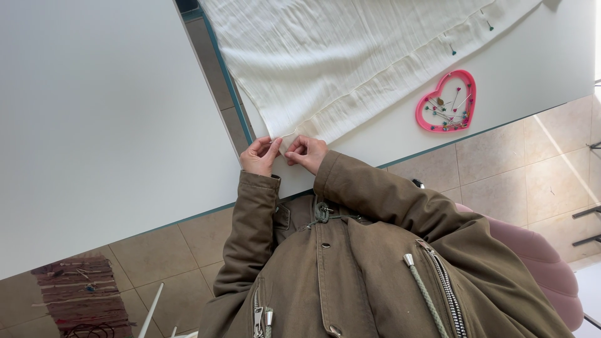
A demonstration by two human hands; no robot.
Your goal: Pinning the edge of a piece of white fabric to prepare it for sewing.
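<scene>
Cream fabric (350, 56), folded along its edge, lies on the white counter (538, 69) and runs away from both hands up toward the far right, its near corner meeting them. The left hand (260, 155) and right hand (305, 152) sit side by side, each pinching that corner, equally close. A pink heart-shaped pin tray (418, 116) rests well to the right of the hands. Fingertips hide the fold itself; the cloth's far end is cut off.

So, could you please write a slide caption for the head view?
Both hands, left hand and right hand, pinch the corner of cream fabric on a white table near a heart-shaped pin tray.
</scene>
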